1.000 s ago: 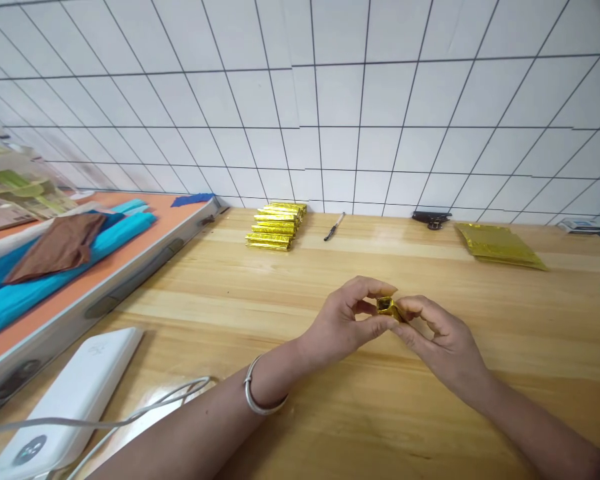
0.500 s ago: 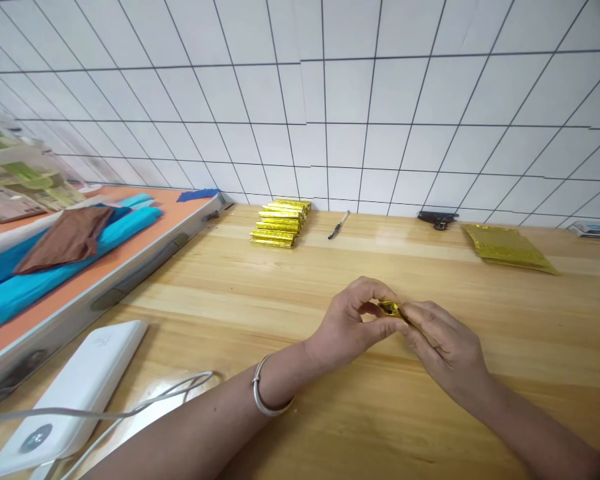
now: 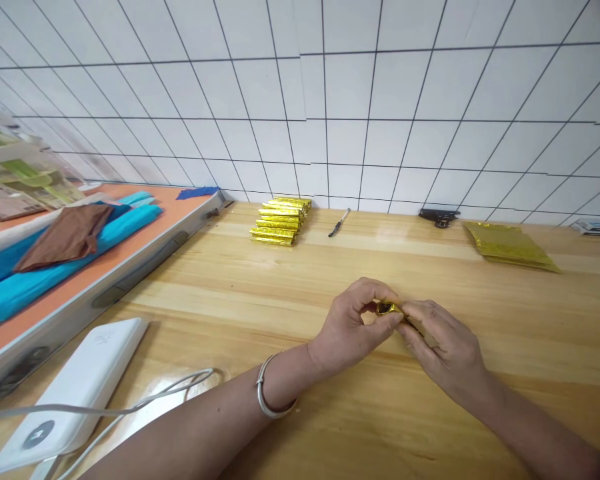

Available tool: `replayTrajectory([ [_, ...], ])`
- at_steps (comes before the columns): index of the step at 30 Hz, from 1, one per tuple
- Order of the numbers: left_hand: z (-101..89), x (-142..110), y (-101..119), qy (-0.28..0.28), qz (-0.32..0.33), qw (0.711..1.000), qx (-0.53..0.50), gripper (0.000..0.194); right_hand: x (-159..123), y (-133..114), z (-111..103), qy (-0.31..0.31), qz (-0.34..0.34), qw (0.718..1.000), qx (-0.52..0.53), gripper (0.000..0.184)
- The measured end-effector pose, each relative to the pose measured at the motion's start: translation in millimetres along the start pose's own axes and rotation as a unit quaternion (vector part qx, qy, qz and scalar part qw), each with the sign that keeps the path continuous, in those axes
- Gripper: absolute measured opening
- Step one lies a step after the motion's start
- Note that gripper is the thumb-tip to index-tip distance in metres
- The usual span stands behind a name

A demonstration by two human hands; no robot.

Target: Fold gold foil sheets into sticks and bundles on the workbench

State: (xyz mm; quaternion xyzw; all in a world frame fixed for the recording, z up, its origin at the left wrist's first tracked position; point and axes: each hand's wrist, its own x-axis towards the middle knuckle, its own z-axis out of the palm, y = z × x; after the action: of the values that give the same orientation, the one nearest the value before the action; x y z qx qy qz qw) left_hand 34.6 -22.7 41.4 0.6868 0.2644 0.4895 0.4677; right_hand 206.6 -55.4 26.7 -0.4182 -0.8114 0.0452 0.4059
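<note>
Between both hands is a small folded piece of gold foil paper (image 3: 389, 308), its open hollow end facing left. My left hand (image 3: 353, 323), with a silver bangle on the wrist, pinches this end between thumb and fingers. From the other side my right hand (image 3: 445, 347) grips the foil paper, its fingers hiding most of the piece. Beyond the hands, several rolled gold foil pieces (image 3: 279, 223) lie in a row near the wall. A flat stack of gold foil sheets (image 3: 513, 247) rests at the back right.
A pen (image 3: 339, 223) and a black object (image 3: 439, 217) lie along the wall. At the left stands a raised orange surface (image 3: 180, 210) with a blue roll (image 3: 80, 260) and brown fabric (image 3: 65, 237). A white power bank (image 3: 75, 387) with a cable (image 3: 145, 403) lies front left.
The fingertips have shifted slightly on the foil paper, and its open end shows a little wider. Everything else stays in place.
</note>
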Motion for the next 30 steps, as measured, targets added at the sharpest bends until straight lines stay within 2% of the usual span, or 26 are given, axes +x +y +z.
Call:
replayTrajectory([
  [6, -4.2, 3, -2, -0.051, -0.007, 0.995, -0.085, 0.029, 0, -1, -3, -0.001, 0.044, 0.999, 0.003, 0.027],
  [12, -5.0, 5, -9, -0.033, -0.021, 0.992, -0.117, 0.026, -3, 4, -1, -0.012, -0.009, 0.999, -0.029, 0.036],
  [20, -2.1, 3, -11, -0.013, -0.006, 0.995, -0.097, 0.022, -4, 7, 0, -0.009, -0.026, 0.998, -0.054, 0.032],
  [24, -2.3, 4, -9, -0.020, -0.022, 0.996, -0.085, 0.024, -3, 6, -1, -0.013, -0.026, 0.998, -0.054, 0.030],
  [30, -3.8, 4, -8, -0.043, -0.011, 0.996, -0.073, 0.018, -2, 8, -1, -0.010, -0.039, 0.998, -0.040, 0.029],
])
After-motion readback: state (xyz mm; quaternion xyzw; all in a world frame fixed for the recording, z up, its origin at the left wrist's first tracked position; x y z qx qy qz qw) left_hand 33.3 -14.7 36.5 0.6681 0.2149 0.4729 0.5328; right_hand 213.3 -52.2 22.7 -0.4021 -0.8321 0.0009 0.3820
